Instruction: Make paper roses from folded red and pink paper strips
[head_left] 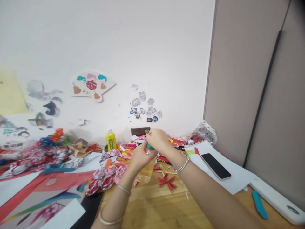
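Note:
A clear plastic bottle (145, 171) holding pale yellow liquid stands on the wooden table in front of me. My left hand (141, 156) is wrapped round its upper part, just below the neck. Over the top, my right hand (157, 141) is closed at the green bottle cap (150, 147), which shows partly between the two hands. The fingertips on the cap are mostly hidden. Close to the bottle's right lies a red folded-paper flower (167, 182). Pink, red and orange paper strips (122, 159) lie scattered behind and around the hands.
A yellow bottle (111, 141) stands near the wall. Red-and-white twisted rosettes (107, 179) lie at the left, near a blue tool (58, 168). On white paper at right rests a phone (216, 166); beyond are a teal strip (259, 204) and a long white device (277, 198).

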The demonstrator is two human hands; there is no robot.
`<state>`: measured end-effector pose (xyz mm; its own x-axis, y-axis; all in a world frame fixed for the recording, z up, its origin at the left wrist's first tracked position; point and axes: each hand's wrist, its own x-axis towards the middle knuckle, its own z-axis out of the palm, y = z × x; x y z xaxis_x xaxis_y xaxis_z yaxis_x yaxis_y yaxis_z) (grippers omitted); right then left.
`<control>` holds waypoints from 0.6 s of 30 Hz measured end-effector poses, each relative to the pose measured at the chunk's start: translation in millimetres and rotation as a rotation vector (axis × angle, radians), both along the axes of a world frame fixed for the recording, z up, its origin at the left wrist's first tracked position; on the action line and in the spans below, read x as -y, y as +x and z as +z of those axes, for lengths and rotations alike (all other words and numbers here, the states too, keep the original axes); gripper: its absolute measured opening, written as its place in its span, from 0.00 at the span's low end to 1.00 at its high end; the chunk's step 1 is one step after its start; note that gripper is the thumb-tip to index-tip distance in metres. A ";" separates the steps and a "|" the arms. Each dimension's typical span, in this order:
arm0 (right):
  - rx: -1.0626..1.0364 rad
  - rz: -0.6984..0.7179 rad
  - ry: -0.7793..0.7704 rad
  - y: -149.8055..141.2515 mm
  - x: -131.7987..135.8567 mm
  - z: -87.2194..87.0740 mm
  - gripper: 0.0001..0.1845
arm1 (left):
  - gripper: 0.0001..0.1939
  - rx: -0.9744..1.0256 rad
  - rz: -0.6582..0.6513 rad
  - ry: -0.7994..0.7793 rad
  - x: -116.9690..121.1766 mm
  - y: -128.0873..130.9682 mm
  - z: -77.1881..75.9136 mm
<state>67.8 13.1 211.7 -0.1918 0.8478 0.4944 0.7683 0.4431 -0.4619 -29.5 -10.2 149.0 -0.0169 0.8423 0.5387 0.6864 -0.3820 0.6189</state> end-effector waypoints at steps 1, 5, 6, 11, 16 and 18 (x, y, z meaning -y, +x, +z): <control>-0.031 0.062 -0.011 -0.6 -6.6 -3.3 0.08 | 0.10 -0.014 -0.055 -0.014 -5.1 -7.0 -0.5; -0.197 0.181 0.025 -10.7 -25.3 -21.3 0.12 | 0.12 -0.031 -0.114 -0.024 -23.8 -25.0 -7.1; -0.236 0.177 0.048 -15.2 -28.4 -26.1 0.14 | 0.13 -0.028 -0.102 -0.022 -28.4 -27.1 -10.2; -0.319 0.161 0.146 -31.7 -40.4 -44.0 0.16 | 0.18 0.018 -0.002 -0.011 -57.6 -39.6 -30.6; -0.273 0.194 0.195 -6.6 -46.1 -65.7 0.18 | 0.14 0.181 0.138 -0.045 -92.3 -70.9 -51.5; -0.253 0.183 0.198 12.9 -46.7 -79.9 0.17 | 0.15 0.245 0.138 -0.075 -101.1 -83.3 -58.5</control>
<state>80.7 59.8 131.7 -0.1819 0.6940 0.6966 0.5406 0.6623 -0.5187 -112.8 91.0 90.5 -0.2557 0.8604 0.4409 0.5553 -0.2426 0.7955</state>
